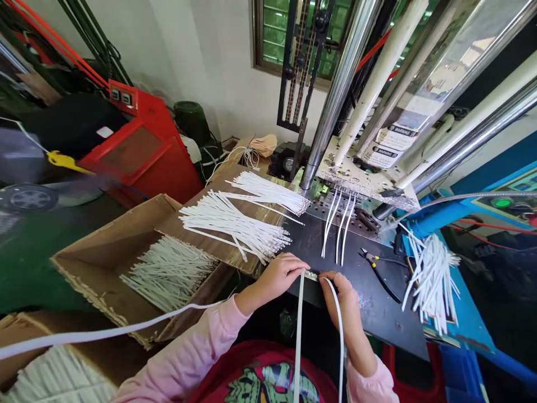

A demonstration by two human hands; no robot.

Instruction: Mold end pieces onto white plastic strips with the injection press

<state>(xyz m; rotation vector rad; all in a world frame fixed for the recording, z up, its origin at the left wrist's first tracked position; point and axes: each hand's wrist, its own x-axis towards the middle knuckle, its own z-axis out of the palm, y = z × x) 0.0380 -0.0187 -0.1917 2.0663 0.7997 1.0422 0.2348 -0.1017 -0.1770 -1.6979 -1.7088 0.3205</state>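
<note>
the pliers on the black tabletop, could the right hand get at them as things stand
Probably yes: the pliers lie beside the right hand with nothing seen between, though its fingers hold a small metal piece, which they may need to release.

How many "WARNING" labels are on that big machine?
2 are visible on the machine: an upper label and a lower label just beneath it. Others may be hidden.
</note>
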